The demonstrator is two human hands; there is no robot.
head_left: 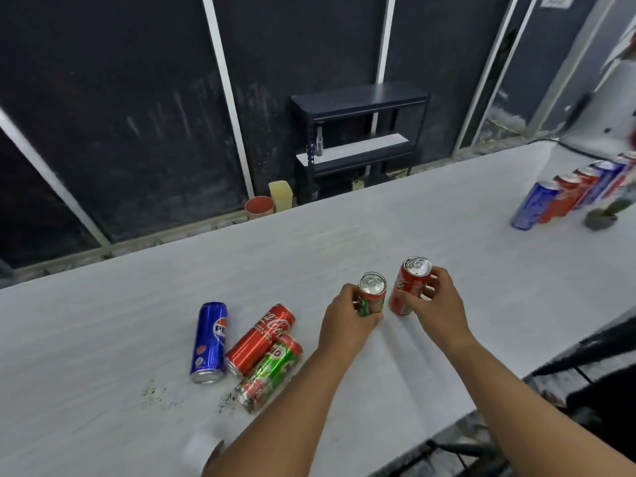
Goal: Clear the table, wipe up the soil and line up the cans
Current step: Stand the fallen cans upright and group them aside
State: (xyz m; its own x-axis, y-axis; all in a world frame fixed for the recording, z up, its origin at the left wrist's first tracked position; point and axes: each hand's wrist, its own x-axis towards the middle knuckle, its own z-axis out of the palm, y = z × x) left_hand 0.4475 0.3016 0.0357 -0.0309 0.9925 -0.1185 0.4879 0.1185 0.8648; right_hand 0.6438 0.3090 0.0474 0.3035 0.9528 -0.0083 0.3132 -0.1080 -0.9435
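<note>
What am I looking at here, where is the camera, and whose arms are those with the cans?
There is no machine here: a person works with bare hands. The single picture comes from a camera worn on their head, looking forward and down.

The left grip holds a green can upright. The right grip holds a red can, slightly tilted. Whether these two rest on the white table or hang just above it, I cannot tell.

To the left, three more lie on their sides: a blue can, a long red can and a second green can. Dark soil specks sit near them.

At the far right a row of cans stands upright, with a small pot beside it.
</note>
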